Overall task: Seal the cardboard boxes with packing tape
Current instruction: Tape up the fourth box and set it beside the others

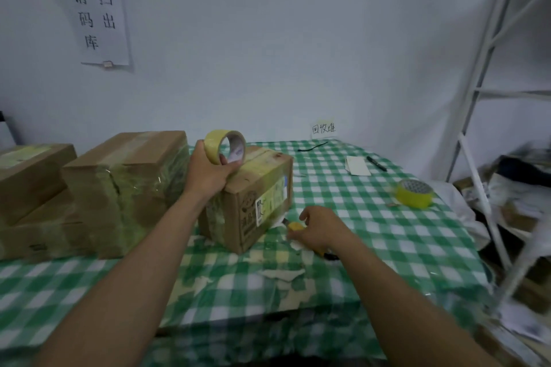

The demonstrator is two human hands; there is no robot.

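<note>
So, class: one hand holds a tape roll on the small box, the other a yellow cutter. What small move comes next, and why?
Probably lift the right hand with the yellow cutter up to the tape roll and cut the strip free. The left hand holds the roll upright on the small box, whose top already carries tape, while the cutter sits low beside the box.

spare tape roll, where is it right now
Head view, right side: the spare tape roll lies flat on the checked tablecloth, nearer than the pen.
</note>
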